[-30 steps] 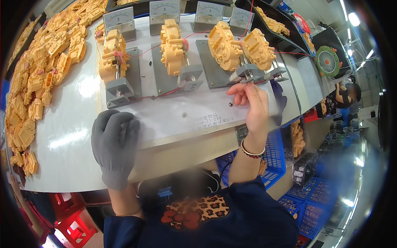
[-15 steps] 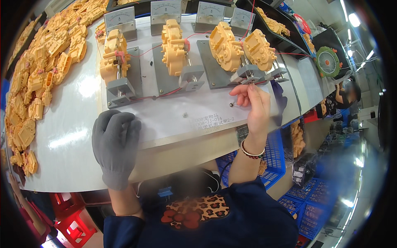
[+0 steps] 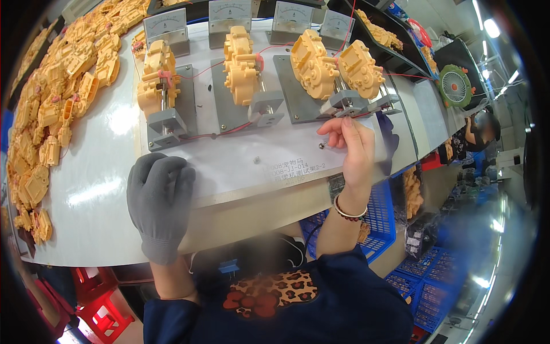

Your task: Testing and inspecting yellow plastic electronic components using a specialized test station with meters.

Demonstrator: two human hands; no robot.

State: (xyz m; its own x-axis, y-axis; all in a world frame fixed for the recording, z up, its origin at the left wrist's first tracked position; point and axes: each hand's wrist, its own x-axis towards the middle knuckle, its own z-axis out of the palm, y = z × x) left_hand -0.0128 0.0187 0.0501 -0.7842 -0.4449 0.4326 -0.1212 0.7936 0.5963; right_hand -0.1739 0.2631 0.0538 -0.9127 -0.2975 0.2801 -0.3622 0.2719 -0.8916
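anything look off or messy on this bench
Nothing stands out. Four yellow gearboxes sit in a row on grey mounts, one per plate. The loose yellow parts on the left are heaped rather than spilled. The left hand lies flat on the table; the right hand is at the rightmost mount.

right hand (image 3: 350, 150) fingertip grasp too small to tell, distant person (image 3: 480, 133) blurred

Brightly lit from ceiling lamps at upper right; glare patches on the white counter (image 3: 86, 189); strong fisheye bending, dark blurred rim.
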